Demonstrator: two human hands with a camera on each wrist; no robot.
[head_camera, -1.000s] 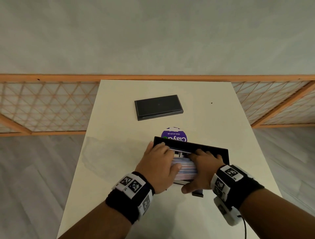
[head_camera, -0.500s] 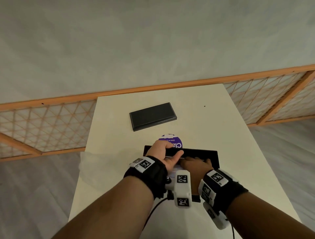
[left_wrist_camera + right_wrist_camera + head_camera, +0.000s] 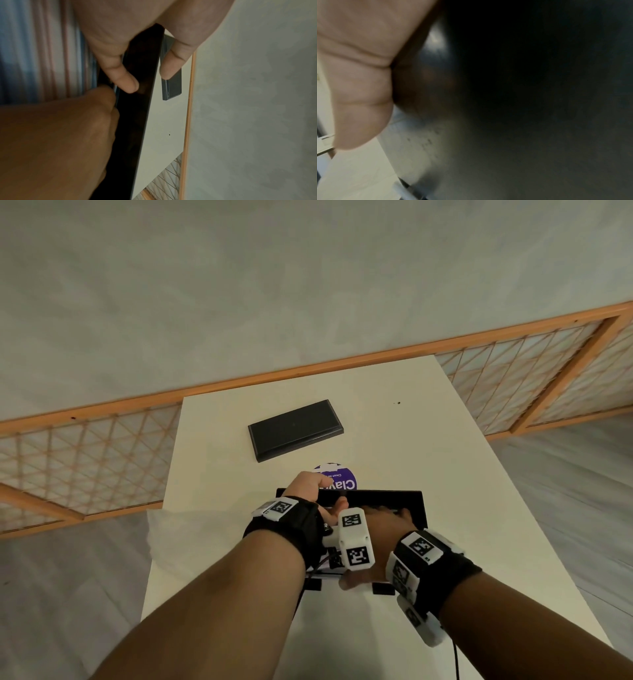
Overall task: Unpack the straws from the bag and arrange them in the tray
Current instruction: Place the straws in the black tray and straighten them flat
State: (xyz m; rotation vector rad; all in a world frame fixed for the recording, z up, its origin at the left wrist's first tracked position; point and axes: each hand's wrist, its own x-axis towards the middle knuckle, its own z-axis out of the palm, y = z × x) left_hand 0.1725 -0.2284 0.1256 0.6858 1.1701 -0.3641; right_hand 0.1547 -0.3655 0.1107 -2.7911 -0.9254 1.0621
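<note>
A black tray [image 3: 394, 497] sits in the middle of the white table [image 3: 428, 460], with striped straws [image 3: 42, 54] lying in it. My left hand [image 3: 317, 487] reaches over the tray's far left rim. In the left wrist view the left hand [image 3: 147, 79] pinches that rim [image 3: 137, 121], thumb inside and a finger outside. My right hand [image 3: 383, 518] lies flat on the straws inside the tray, and the right hand [image 3: 60, 135] covers most of them. The right wrist view is dark and shows only the thumb [image 3: 359, 94]. A clear plastic bag [image 3: 178, 529] lies flat at the table's left edge.
A second flat black tray or lid [image 3: 294, 430] lies further back on the table. A round purple label [image 3: 340, 479] sits just behind the tray. A wooden lattice screen [image 3: 85, 460] runs behind the table. The table's edges are close on both sides.
My left hand has left the top of the straws, moved to the tray's far rim and taken hold of it. The right hand stays on the straws. The head view has tilted.
</note>
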